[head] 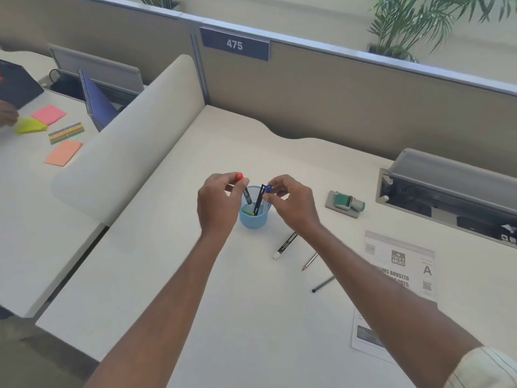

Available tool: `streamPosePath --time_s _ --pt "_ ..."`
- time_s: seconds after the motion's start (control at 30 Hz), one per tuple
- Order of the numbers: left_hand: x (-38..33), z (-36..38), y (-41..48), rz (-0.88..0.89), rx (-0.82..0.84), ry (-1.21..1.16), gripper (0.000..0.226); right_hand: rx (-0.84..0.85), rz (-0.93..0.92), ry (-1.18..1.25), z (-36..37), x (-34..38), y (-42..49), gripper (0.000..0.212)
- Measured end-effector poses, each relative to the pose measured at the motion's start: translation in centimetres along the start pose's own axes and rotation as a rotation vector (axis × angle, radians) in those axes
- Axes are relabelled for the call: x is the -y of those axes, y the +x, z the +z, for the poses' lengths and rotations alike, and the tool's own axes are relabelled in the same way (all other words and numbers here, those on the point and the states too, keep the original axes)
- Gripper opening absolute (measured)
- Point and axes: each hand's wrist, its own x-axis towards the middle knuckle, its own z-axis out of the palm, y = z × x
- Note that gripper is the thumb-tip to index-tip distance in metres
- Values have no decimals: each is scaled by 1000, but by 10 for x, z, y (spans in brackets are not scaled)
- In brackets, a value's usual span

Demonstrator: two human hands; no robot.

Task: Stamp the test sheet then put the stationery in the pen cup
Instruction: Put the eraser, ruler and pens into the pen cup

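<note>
The test sheet (397,278) lies right of the pen cup (254,217). Over the cup, the left hand (218,203) pinches a red-capped marker (243,189) and the right hand (293,203) a blue-capped pen (261,198); dropped together, they might tip the light cup.

A single head-worn wide-angle camera looks forward and steeply down, close above the blue pen cup (254,215) mid-table (195,275), partition beyond; edges appear lens-bent.
</note>
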Motion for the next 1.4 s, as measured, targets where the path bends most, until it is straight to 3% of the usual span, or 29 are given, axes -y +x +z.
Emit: streamPosePath --time_s 0.2,0.57,0.7,0.8,0.9,1.0,1.1,1.17,1.3,1.4 --pt "9 15 11 -58 64 99 20 -5 1 -8 -8 -7 -1 36" --pt "18 23 10 -169 99 70 21 22 123 -22 -70 -57 -48 12" --pt "21 22 7 -177 106 52 29 102 142 -190 -83 -76 -69 13" --pt "23 21 1 -181 78 26 38 175 116 -403 -87 -85 -78 30" --pt "19 21 -20 -138 -72 65 38 245 32 -581 -85 -87 -77 45" --pt "8 25 -58 -24 -201 99 27 328 -47 -700 -80 -87 -71 42" --pt "-3 37 -107 67 -100 28 16 364 -144 -816 -77 -85 -64 22" --pt "-7 48 -139 86 12 8 9 361 -177 -799 -79 -85 -61 19" --pt "-6 69 -185 79 238 32 3 356 -97 -524 -91 -73 -56 24" --pt "0 84 -197 84 302 125 5 268 -86 -292 -105 -51 -49 21"
